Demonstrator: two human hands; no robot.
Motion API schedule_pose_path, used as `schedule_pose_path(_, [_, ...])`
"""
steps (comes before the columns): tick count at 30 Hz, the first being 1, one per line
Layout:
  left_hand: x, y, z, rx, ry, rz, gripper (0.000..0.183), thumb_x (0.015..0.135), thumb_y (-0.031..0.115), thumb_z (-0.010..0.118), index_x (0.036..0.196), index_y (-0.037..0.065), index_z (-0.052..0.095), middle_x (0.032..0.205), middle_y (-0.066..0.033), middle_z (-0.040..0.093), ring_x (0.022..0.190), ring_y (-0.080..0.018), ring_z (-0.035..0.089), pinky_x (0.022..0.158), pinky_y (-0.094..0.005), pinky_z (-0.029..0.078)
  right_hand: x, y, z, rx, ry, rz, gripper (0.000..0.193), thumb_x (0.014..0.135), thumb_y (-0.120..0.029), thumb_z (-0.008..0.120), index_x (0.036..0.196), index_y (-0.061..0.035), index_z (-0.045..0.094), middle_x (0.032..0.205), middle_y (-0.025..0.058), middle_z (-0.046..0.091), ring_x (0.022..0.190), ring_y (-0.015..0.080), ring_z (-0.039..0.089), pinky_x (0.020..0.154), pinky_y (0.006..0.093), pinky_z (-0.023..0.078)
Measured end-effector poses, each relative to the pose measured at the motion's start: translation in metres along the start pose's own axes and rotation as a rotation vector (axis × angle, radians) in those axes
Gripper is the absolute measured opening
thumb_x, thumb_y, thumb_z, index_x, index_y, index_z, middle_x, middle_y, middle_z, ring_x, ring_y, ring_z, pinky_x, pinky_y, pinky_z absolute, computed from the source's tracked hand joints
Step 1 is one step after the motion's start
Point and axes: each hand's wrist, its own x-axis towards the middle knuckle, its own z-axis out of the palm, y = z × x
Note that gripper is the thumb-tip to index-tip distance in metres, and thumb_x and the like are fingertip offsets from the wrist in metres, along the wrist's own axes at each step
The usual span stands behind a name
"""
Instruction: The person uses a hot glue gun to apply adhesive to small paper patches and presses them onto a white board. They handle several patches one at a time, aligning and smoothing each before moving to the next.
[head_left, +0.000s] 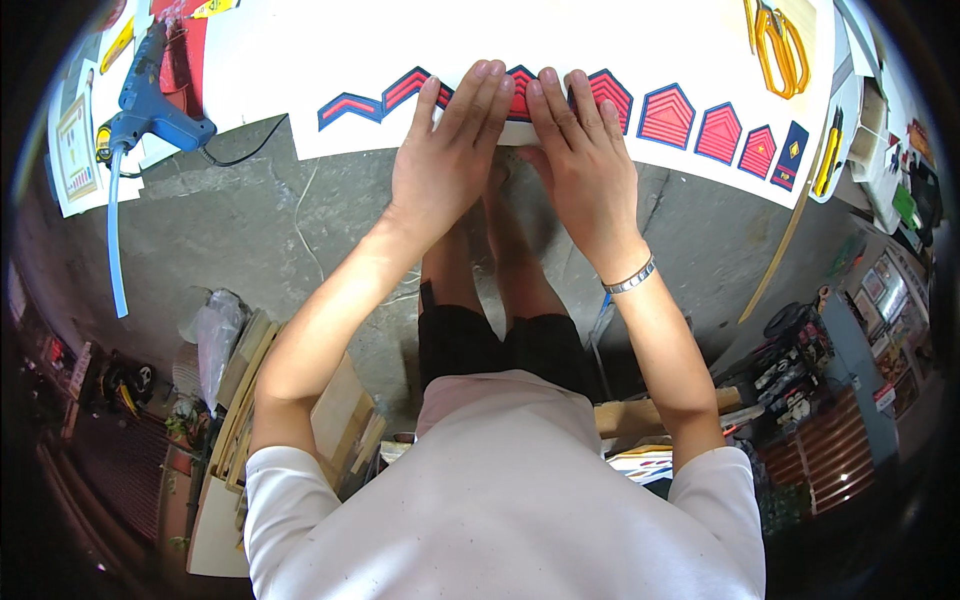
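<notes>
Both of my hands lie palm down, side by side, at the near edge of a white board. My left hand (447, 140), fingers stretched out, partly covers a red and dark blue chevron patch (408, 88). Under the fingers of my right hand (583, 160), also stretched flat, are parts of two more chevron patches; one patch (519, 90) shows between the hands and another patch (607, 95) beside the right fingers. Further patches line the edge: a single-stripe one (350, 108) on the left, and a pentagon-shaped one (666, 115) and smaller ones on the right.
A blue glue gun (155, 115) with a pale blue stick rests at the left, its black cord (245, 158) trailing. Orange-handled scissors (781, 50) lie at the far right, near a yellow cutter knife (828, 155). Wooden boards (240, 390) lean below left.
</notes>
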Motion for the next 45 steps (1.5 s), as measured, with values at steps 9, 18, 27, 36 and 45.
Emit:
schedule_pose_path(9, [0.0,0.003,-0.001,-0.169,-0.027,0.024,0.075,0.086,0.02,0.066,0.156,0.007,0.041,0.162,-0.0093,0.039,0.152,-0.0276,0.034,0.121,-0.0517,0.031,-0.026,0.009,-0.006,0.148,0.141,0.101,0.056,0.091,-0.027,0.073,0.144,-0.0175,0.059,0.156,0.0033,0.05,0.148,0.0336,0.041,0.114,0.0518,0.042])
schedule_pose_path(18, [0.003,0.014,0.002,-0.093,-0.03,-0.002,0.07,0.089,0.013,0.059,0.155,0.001,0.04,0.162,-0.014,0.038,0.153,-0.0288,0.033,0.123,-0.0483,0.028,-0.022,-0.002,0.0,0.091,0.077,0.068,0.044,0.094,-0.014,0.066,0.138,-0.0168,0.066,0.152,0.0033,0.055,0.148,0.0352,0.042,0.115,0.0513,0.04])
schedule_pose_path(27, [0.007,0.028,-0.001,-0.149,-0.046,-0.026,0.068,0.091,0.007,0.055,0.157,0.002,0.037,0.163,-0.0166,0.036,0.154,-0.0314,0.031,0.122,-0.0505,0.031,-0.173,-0.01,0.066,0.658,0.042,0.551,0.024,0.08,0.009,0.064,0.101,-0.0028,0.067,0.094,0.0142,0.06,0.086,0.0357,0.061,0.078,0.0413,0.051])
schedule_pose_path(36, [0.008,0.036,0.007,-0.135,-0.025,-0.085,0.068,0.093,0.009,0.06,0.157,0.003,0.036,0.163,-0.0171,0.035,0.153,-0.0325,0.032,0.122,-0.0498,0.032,-0.353,0.016,0.168,0.861,-0.392,1.084,0.004,0.089,-0.001,0.066,0.093,-0.0009,0.068,0.073,0.0138,0.068,0.067,0.0305,0.067,0.066,0.0368,0.053])
schedule_pose_path(45, [0.01,0.038,-0.006,-0.121,-0.111,-0.108,0.086,0.086,0.021,0.075,0.159,0.005,0.033,0.166,-0.0162,0.032,0.155,-0.0326,0.029,0.124,-0.0477,0.027,-0.293,0.004,0.133,0.865,-0.318,0.841,0.027,0.101,-0.029,0.065,0.104,-0.0019,0.068,0.095,0.019,0.071,0.087,0.0345,0.069,0.079,0.0437,0.055])
